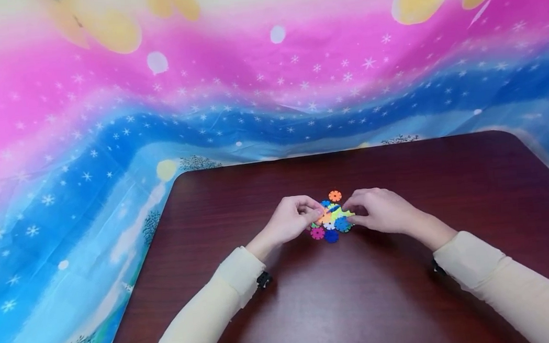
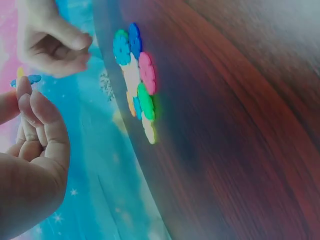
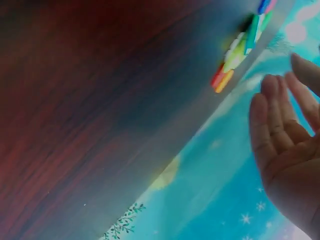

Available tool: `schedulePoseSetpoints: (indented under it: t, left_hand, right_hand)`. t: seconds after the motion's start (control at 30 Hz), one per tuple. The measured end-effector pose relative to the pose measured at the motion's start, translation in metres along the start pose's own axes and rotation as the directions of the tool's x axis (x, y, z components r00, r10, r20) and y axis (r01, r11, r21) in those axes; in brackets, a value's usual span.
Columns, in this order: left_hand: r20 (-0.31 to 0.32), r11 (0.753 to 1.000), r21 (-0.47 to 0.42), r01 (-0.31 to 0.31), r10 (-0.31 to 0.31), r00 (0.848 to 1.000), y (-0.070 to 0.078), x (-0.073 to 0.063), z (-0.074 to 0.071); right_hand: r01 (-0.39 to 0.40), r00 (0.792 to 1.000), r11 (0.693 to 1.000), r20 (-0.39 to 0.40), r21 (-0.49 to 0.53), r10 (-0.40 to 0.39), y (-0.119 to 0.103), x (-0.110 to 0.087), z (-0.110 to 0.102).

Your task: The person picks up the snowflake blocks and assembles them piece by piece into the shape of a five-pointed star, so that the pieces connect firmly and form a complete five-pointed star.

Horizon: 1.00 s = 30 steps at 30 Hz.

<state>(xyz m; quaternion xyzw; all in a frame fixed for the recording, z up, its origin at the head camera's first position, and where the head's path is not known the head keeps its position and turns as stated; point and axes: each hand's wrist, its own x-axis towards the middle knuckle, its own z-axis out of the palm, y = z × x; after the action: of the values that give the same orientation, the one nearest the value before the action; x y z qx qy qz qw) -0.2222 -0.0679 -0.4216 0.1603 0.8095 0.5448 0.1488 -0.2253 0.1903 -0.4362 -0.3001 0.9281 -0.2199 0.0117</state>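
Notched, flower-shaped plastic discs lie in a small cluster on the table. Pinched between the thumb and finger of my left hand is a small joined piece, with a blue disc and a yellow part showing above the fingertips. My right hand is just to the right of that piece, its fingers loosely bent and no disc seen in them. Below the hands are a pink disc, a dark blue disc and a lighter blue disc. An orange disc lies beyond them.
The dark reddish-brown wooden table has rounded far corners. Behind it hangs a pink and blue cloth with snowflakes, which also runs down along the left side. In the left wrist view a green disc lies among the others.
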Motion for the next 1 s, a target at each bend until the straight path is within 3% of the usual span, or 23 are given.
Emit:
schedulePoseSetpoints:
  t: [0.17,0.37,0.5,0.73,1.0]
  left_hand:
    - [-0.053,0.999,-0.032,0.02,-0.022,0.998,-0.008,0.0,-0.005]
    - [-0.079,0.998,-0.059,0.031,-0.035,0.996,-0.013,0.0,-0.008]
    - [-0.086,0.997,-0.063,0.042,-0.048,0.995,-0.014,-0.001,-0.008]
    - [-0.082,0.997,-0.062,0.04,-0.045,0.996,-0.016,-0.002,-0.007]
    - [-0.081,0.996,-0.077,0.039,-0.045,0.996,-0.015,-0.002,-0.006]
  right_hand:
    - [-0.034,0.993,0.994,0.107,-0.105,0.046,0.005,0.007,0.01]
    - [-0.035,0.994,0.992,0.097,-0.122,0.047,0.006,0.01,0.017]
    - [-0.022,0.997,0.997,0.071,-0.076,0.028,0.007,0.009,0.018]
    - [-0.02,0.999,0.996,0.045,0.091,0.016,0.005,0.005,0.014]
    - [-0.027,0.993,0.983,-0.11,0.18,0.048,-0.008,-0.007,0.007]
